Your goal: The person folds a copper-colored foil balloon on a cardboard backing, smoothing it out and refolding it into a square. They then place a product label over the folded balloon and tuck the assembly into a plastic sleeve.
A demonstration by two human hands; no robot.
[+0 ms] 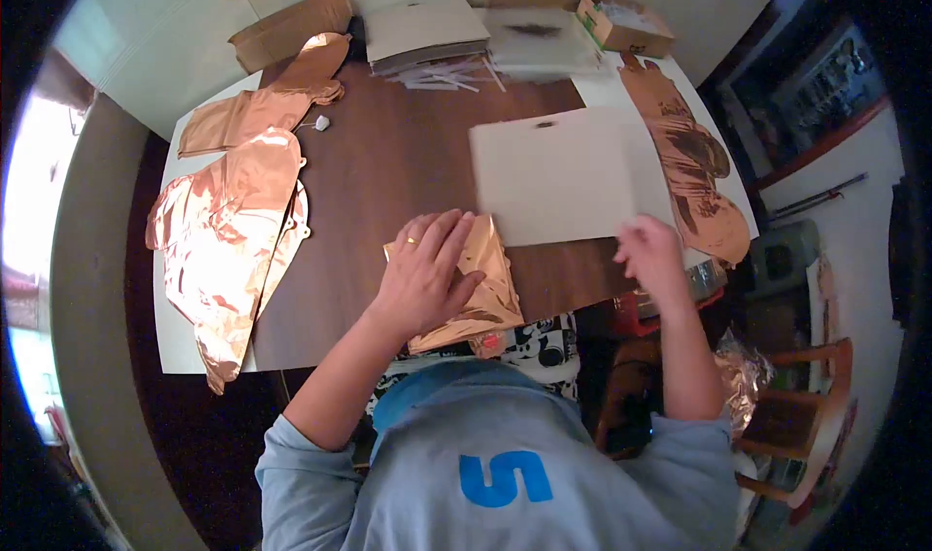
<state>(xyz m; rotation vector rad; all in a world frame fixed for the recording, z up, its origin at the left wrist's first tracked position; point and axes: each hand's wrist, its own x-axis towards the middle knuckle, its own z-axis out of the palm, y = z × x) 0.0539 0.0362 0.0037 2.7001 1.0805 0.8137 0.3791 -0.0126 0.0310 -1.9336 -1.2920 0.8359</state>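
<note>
My left hand (pixel 427 269) lies flat with its fingers stretched out on a folded rose-gold foil balloon (pixel 490 289) at the table's near edge. A white card (pixel 553 177) with a hanging slot at its top is just beyond, its right side smeared by motion. At the card's lower right corner, my right hand (pixel 652 252) has curled fingers and appears to grip it; the exact contact is blurred. More rose-gold foil balloons (pixel 233 216) lie flat on the left, and another foil balloon stack (pixel 689 153) lies along the right edge.
At the back of the brown table (pixel 388 163) stand a stack of white cards (pixel 427 32) with paper strips (pixel 447 75), clear plastic sleeves (pixel 544 41) and an open carton (pixel 626 27). A wooden chair (pixel 815 425) stands at right, with crumpled foil (pixel 743 376) beside it.
</note>
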